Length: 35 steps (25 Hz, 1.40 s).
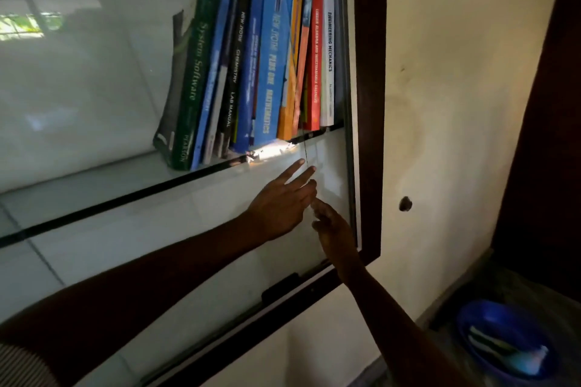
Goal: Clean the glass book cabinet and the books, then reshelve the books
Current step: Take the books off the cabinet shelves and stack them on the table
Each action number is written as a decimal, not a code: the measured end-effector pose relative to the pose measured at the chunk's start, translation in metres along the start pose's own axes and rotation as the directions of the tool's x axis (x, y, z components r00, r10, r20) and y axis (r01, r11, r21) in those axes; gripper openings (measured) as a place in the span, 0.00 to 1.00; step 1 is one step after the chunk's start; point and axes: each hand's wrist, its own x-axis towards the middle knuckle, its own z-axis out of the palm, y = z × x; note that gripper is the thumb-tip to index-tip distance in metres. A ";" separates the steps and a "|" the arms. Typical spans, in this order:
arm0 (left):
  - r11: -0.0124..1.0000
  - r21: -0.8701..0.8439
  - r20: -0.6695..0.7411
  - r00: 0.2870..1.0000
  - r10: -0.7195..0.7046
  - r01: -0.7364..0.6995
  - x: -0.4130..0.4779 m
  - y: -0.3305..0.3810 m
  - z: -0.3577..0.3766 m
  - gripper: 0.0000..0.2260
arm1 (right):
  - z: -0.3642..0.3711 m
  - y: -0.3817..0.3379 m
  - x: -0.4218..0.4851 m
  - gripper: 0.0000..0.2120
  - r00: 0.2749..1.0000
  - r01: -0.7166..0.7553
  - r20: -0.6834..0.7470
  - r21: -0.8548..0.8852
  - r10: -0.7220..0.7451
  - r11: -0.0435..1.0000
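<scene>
Left hand (279,207) outstretched; right hand (334,231) seemingly relaxed.

A cream plastered wall (456,104) fills the right side, marked with a faint brownish stain (405,122) and, lower down, a small dark hole (405,203). At the far right edge stands a dark brown wooden panel (547,135). Near its foot, low down, sits a blue plastic bowl (471,320) holding pale, blurred things (503,352) I cannot make out.

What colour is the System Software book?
The System Software book is dark green with pale lettering, seen in the head view.
</scene>
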 end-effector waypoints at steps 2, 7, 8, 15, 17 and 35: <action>1.000 0.017 0.026 1.000 0.000 0.000 -0.003 0.001 0.000 0.19 | -0.007 0.006 0.005 0.17 0.997 0.063 0.045 -0.002 -0.063 0.998; 0.995 -0.041 0.055 0.994 -0.092 0.094 -0.017 0.007 -0.009 0.18 | -0.015 0.001 0.012 0.14 0.971 0.005 0.238 0.039 -0.014 0.999; 0.994 -0.038 0.064 0.993 -0.100 0.103 -0.021 0.006 -0.013 0.18 | -0.014 0.001 0.013 0.14 0.965 0.033 0.260 0.021 -0.037 0.999; 0.989 -0.011 0.145 0.979 -0.143 0.146 -0.068 -0.001 -0.039 0.15 | 0.010 -0.011 0.004 0.14 0.863 0.175 0.484 -0.013 -0.147 0.985; 0.989 0.013 0.167 0.975 -0.145 0.144 -0.086 -0.003 -0.045 0.15 | 0.022 -0.016 -0.002 0.15 0.823 0.219 0.538 -0.005 -0.182 0.976; 0.980 0.089 0.324 0.926 -0.196 0.177 -0.219 -0.023 -0.087 0.19 | 0.122 -0.052 -0.068 0.18 0.708 0.309 0.660 0.030 -0.251 0.950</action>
